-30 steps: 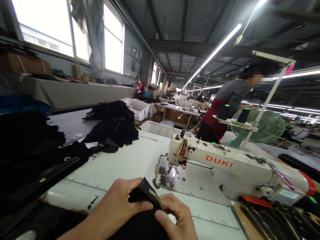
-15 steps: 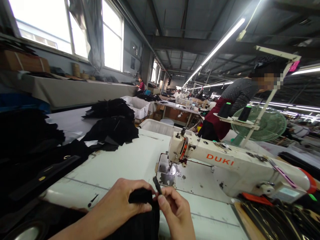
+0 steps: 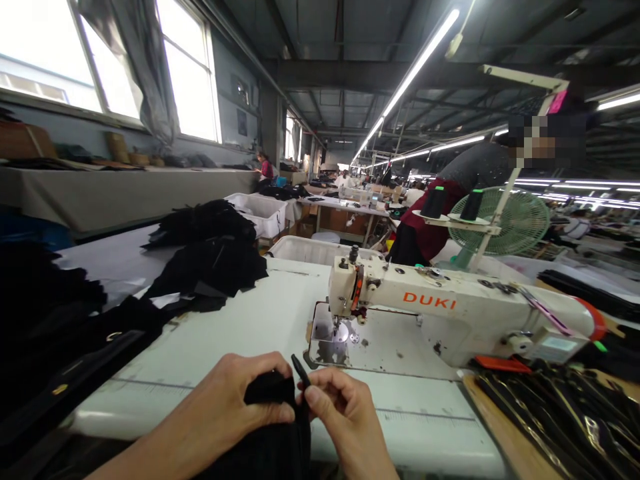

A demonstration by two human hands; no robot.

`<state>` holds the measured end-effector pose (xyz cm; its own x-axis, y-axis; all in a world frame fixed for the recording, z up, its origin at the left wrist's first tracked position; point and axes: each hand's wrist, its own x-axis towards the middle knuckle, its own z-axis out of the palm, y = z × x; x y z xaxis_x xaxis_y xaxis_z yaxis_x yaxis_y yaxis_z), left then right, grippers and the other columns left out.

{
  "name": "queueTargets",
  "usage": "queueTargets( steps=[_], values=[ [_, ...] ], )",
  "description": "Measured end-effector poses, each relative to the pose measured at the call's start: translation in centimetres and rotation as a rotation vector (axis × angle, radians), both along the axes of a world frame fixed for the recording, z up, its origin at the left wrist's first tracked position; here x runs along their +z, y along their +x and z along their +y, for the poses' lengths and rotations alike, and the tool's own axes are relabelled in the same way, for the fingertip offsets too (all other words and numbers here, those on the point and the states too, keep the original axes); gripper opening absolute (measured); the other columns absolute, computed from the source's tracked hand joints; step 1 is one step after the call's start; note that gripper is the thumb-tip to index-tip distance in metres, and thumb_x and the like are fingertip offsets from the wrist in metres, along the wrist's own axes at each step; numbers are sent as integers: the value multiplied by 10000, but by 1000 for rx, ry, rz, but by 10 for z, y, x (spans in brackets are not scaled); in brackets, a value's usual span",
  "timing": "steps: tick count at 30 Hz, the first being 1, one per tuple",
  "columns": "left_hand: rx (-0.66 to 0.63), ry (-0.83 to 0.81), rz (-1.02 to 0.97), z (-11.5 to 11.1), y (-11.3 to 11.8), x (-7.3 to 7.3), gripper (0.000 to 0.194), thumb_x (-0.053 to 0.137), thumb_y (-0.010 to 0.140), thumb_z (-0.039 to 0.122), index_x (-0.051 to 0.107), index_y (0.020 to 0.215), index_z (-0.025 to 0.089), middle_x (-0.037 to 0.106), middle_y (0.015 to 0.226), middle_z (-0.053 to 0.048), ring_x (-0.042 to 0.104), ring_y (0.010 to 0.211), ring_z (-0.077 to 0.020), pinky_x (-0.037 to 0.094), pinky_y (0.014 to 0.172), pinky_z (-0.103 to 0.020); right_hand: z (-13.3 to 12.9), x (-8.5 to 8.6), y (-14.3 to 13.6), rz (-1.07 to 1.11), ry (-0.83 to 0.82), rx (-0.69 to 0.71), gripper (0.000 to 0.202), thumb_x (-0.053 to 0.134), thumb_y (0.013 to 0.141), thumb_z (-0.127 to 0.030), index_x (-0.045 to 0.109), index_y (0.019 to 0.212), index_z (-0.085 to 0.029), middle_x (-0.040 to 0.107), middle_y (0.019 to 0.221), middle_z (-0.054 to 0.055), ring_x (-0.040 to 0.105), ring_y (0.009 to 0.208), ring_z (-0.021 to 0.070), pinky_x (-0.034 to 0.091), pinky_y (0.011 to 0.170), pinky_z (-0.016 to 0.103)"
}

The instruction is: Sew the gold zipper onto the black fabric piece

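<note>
The black fabric piece (image 3: pixel 273 427) sat at the bottom centre of the frame, bunched between both hands just short of the table's (image 3: pixel 240 327) near edge, apparently gathered there so its top edge could be lined up. The left hand (image 3: pixel 227 407) was closed over the cloth, thumb pressed across the fold and fingers curled round its far side. The right hand (image 3: pixel 345 417) pinched a thin dark strip (image 3: pixel 301 371) that stuck up from the fabric, thumb and forefinger tight on it. Right of centre stood the sewing machine (image 3: pixel 450 317), its needle plate facing the hands, within easy reach. Black cut pieces (image 3: pixel 210 260) were heaped at middle left.
</note>
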<state>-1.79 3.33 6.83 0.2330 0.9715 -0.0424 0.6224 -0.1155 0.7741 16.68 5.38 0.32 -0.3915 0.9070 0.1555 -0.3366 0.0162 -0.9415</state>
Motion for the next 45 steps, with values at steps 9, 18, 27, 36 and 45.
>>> queueTargets(
  steps=[9, 18, 27, 36, 45],
  values=[
    [48, 7, 117, 1, 3, 7, 245, 620, 803, 437, 625, 737, 202, 655, 698, 60, 585, 690, -150, 394, 628, -226, -1, -3, -2, -162, -78, -10, 387, 899, 596, -465, 751, 789, -164, 704, 729, 39, 603, 648, 121, 442, 609, 167],
    [-156, 54, 122, 4, -8, 21, 301, 438, 947, 443, 653, 882, 243, 667, 828, 55, 602, 784, -137, 412, 718, -217, 2, -3, -4, -62, -148, 91, 392, 908, 576, -484, 748, 740, -166, 693, 680, 23, 583, 601, 89, 430, 583, 144],
    [-106, -84, 230, 12, -4, 25, 159, 703, 698, 259, 720, 855, 237, 712, 816, 65, 641, 807, -161, 416, 685, -209, 4, -6, -6, -105, -102, 73, 292, 866, 626, -373, 728, 737, -141, 636, 612, 3, 510, 554, 83, 374, 547, 161],
    [-142, -211, -76, 24, -7, 4, 200, 654, 749, 323, 746, 837, 169, 707, 773, 0, 615, 768, -203, 429, 667, -251, 21, -11, 2, -203, -81, 121, 403, 900, 569, -425, 713, 771, -130, 630, 658, 3, 503, 579, 93, 364, 552, 180],
    [257, -262, -313, 30, -47, 14, 443, 773, 679, 486, 685, 952, 149, 731, 835, 17, 672, 846, -233, 520, 749, -269, 45, -8, 29, -339, -102, 409, 511, 858, 518, -583, 685, 702, -139, 585, 582, -26, 457, 515, 74, 318, 494, 179]
  ],
)
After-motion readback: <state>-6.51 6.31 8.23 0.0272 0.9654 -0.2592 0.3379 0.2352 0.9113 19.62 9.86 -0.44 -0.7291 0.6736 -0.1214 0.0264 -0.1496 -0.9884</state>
